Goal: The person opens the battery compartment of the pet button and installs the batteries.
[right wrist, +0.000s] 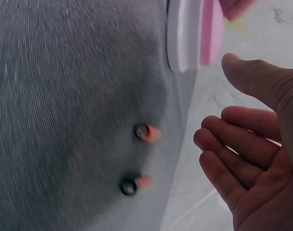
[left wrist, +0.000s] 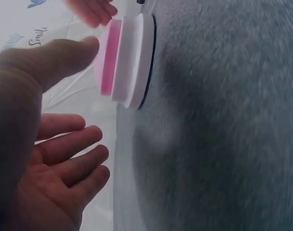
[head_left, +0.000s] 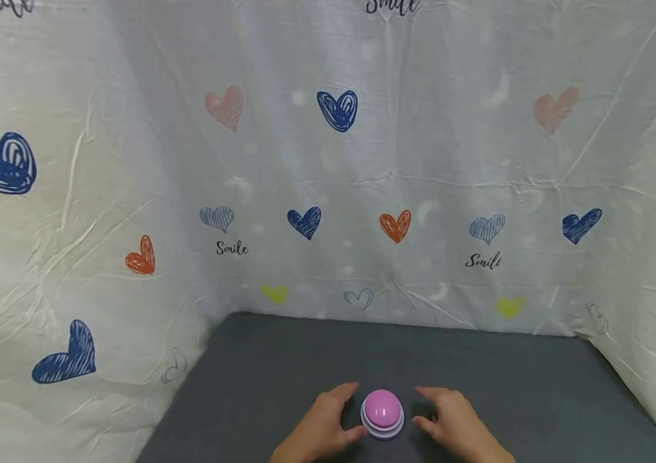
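Note:
A round push-button lamp or buzzer, its exact kind unclear, with a pink dome point(head_left: 382, 408) and a white base point(head_left: 383, 434), sits on the dark grey table. On its left is my left hand point(head_left: 325, 421), fingers spread and holding nothing. The left thumb comes close to the base; whether it touches I cannot tell. My right hand point(head_left: 454, 421) hovers to the right of the button, a small gap between them, fingers loosely bent around nothing. Two small orange-and-black batteries point(right wrist: 147, 133) lie on the table below the right hand in the right wrist view. From the head, that hand mostly hides them.
Dark grey cloth covers the tabletop point(head_left: 282, 354). A pale curtain point(head_left: 449, 141) printed with hearts and "Smile" rises along the table's back and both sides.

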`<action>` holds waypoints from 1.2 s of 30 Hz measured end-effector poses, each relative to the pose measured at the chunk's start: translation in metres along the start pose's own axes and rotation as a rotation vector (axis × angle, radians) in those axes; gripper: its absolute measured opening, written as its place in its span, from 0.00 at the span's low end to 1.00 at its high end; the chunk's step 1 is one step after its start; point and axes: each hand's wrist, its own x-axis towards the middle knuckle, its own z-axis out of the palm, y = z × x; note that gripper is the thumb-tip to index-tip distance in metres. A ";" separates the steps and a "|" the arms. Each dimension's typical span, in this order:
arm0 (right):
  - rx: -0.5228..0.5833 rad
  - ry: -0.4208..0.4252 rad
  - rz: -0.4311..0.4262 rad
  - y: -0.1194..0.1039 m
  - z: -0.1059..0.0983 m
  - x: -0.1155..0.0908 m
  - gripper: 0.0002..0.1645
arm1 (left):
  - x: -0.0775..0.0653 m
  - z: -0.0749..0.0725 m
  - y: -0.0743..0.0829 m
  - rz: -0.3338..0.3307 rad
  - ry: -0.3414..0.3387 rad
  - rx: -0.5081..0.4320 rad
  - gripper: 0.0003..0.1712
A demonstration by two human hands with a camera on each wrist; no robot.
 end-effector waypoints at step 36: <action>0.051 -0.099 -0.023 -0.003 0.032 0.014 0.31 | 0.012 0.027 0.000 -0.037 0.006 -0.087 0.35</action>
